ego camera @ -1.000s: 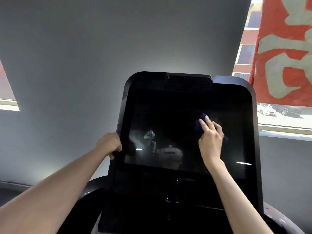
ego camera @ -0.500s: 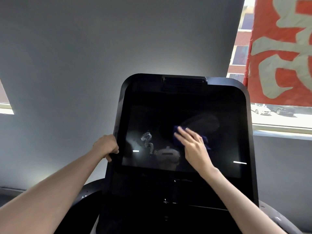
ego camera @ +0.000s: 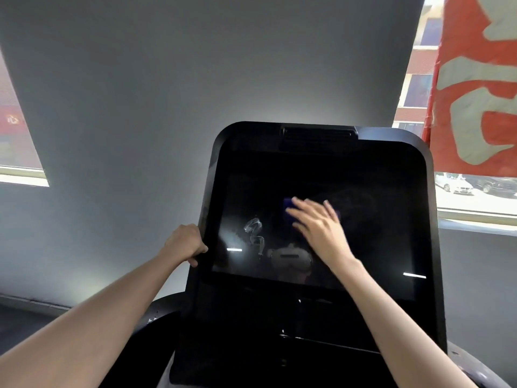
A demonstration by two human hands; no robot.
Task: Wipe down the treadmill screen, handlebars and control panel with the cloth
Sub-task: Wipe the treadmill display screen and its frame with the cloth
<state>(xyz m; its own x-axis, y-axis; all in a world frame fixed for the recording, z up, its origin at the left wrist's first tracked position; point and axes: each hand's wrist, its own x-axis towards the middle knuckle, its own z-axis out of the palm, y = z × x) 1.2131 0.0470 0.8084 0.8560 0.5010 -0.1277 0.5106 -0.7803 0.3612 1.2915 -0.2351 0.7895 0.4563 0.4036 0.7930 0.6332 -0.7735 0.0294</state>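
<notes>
Our right hand (ego camera: 319, 231), fingers spread flat, presses the cloth (ego camera: 288, 205) beneath them onto the screen (ego camera: 386, 236), with the smear (ego camera: 255, 233) just to its left, toward our left hand (ego camera: 183, 243), which grips the console edge (ego camera: 208, 191).

black glossy screen (ego camera: 363, 219), dark blue cloth (ego camera: 288, 205), grey wall (ego camera: 195, 79), red banner (ego camera: 475, 79) with pale grey shapes

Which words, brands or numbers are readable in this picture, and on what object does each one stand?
Red hanging banner: large pale grey characters, cut off by the frame, not readable.
Red sign outside the left window: yellow mark, too blurred to read.
Black treadmill screen: no text, only reflections.
</notes>
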